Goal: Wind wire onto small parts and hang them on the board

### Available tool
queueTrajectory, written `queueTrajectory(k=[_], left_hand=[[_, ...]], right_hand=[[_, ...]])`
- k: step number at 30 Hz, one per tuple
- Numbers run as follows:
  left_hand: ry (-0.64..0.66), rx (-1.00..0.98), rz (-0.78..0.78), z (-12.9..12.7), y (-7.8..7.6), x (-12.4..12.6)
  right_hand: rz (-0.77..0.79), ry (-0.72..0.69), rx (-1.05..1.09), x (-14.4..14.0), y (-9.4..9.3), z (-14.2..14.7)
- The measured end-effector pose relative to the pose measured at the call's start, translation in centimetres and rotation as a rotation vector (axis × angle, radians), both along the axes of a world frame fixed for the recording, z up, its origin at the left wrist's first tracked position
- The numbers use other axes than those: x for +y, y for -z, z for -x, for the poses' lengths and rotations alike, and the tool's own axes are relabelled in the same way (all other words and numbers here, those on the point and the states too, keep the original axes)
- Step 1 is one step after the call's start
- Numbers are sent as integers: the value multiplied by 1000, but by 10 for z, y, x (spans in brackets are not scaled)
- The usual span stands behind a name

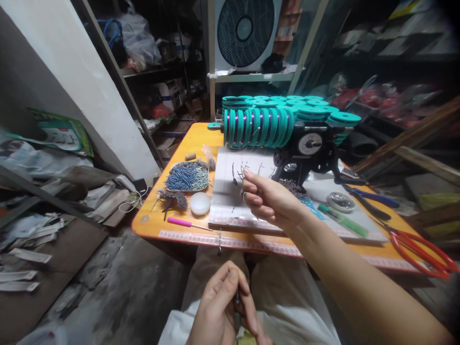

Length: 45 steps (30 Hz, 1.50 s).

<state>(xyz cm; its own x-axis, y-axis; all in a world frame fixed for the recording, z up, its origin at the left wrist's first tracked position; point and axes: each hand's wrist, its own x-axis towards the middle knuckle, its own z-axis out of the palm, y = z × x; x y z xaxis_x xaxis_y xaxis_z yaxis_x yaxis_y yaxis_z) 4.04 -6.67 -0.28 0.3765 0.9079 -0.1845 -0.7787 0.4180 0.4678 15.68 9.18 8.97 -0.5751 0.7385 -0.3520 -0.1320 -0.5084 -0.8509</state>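
an orange table (187,143) fills mid-frame, bare floor at lower left. the right hand (266,199) pinches thin wire above the white board (230,201); the left hand (219,306), bottom centre, grips a slim tool (237,299) just off the table's near edge.

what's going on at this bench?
A person sits at an orange table. The left hand, low over the lap, pinches a thin tool upright. The right hand is raised over a white mat, fingers curled on something too small to tell. Nearby lie a tray of blue beads, a row of teal spools, a pink-handled tool and red scissors.
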Motion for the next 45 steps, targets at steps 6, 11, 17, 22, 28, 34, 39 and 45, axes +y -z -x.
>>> queueTrajectory(k=[6, 11, 17, 22, 28, 34, 39, 45], left_hand=[[-17, 8, 25, 1, 1, -3], [39, 45, 59, 0, 11, -7], [-65, 98, 193, -5, 28, -23], [-80, 144, 223, -4, 30, -26], [-25, 153, 55, 5, 21, -15], [17, 90, 91, 11, 10, -13], [38, 164, 134, 13, 7, -16], [-143, 726, -139, 22, 16, -14]], right_hand=[[-8, -17, 9, 1, 2, 1], [-24, 11, 5, 3, 0, -2], [-44, 29, -9, 3, 3, -6], [-49, 28, -12, 2, 1, -4], [-41, 62, -19, 2, -1, -6], [-52, 59, -37, 2, 1, -6], [-66, 41, -31, 2, 3, -4], [-216, -5, -92, 0, -3, -7]])
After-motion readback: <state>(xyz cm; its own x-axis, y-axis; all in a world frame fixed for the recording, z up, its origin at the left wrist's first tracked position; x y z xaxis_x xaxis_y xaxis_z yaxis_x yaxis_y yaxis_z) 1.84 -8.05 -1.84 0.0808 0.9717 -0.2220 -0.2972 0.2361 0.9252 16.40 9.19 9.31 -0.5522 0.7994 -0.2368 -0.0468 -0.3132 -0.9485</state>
